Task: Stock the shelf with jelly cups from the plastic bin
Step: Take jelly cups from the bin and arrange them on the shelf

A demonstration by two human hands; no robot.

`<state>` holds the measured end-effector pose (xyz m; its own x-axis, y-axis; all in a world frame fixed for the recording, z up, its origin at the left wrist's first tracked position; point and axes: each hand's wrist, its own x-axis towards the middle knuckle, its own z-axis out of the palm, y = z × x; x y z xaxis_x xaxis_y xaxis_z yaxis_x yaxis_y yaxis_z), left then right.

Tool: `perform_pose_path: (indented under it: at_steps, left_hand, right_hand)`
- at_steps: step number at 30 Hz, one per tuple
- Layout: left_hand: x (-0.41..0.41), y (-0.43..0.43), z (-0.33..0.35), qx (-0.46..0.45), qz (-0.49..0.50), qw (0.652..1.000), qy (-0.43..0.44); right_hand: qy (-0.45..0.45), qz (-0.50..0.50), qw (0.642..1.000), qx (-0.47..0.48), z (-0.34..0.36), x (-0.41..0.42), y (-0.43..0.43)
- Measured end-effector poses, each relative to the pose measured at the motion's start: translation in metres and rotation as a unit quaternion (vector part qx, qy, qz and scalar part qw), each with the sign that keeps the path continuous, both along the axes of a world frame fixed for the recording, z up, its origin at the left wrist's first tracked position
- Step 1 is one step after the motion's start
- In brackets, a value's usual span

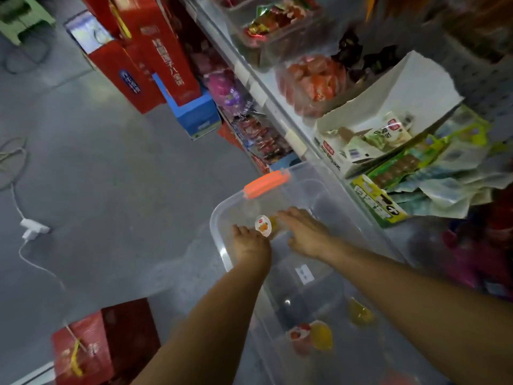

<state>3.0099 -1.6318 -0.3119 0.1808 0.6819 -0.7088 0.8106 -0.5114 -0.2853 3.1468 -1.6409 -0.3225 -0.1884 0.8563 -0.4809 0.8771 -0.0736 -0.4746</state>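
Observation:
A clear plastic bin [219, 237] with an orange latch [266, 183] stands on the floor below the shelf [280, 115]. Both my hands reach into its far end. My left hand [249, 244] has its fingers closed on an orange jelly cup [263, 225] with a white lid. My right hand [306, 232] lies beside the cup, fingers spread and empty. Nearer to me in the bin lie a red jelly cup [298, 336], a yellow one [322, 334] touching it and another yellow one [359, 312].
The shelf runs diagonally at upper right with clear tubs of wrapped sweets [313, 79], an open white carton [388, 118] and green snack packs [416, 165]. Red gift boxes [155, 51] stand on the grey floor; another red box [94, 345] and a white charger cable [33, 229] lie left.

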Motion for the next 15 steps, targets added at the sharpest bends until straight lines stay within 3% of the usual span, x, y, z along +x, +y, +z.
perform_pose_path:
  at_steps: [8, 15]
  left_hand:
    - [0.011, 0.006, -0.046, -0.004, 0.001, 0.998, 0.069]
    - [0.011, 0.015, -0.056, 0.046, -0.036, 0.997, 0.042]
  right_hand:
    - [0.002, -0.006, 1.000, -0.023, -0.052, -0.021, 0.028]
    - [-0.010, -0.026, 0.999, 0.024, -0.076, -0.022, 0.030]
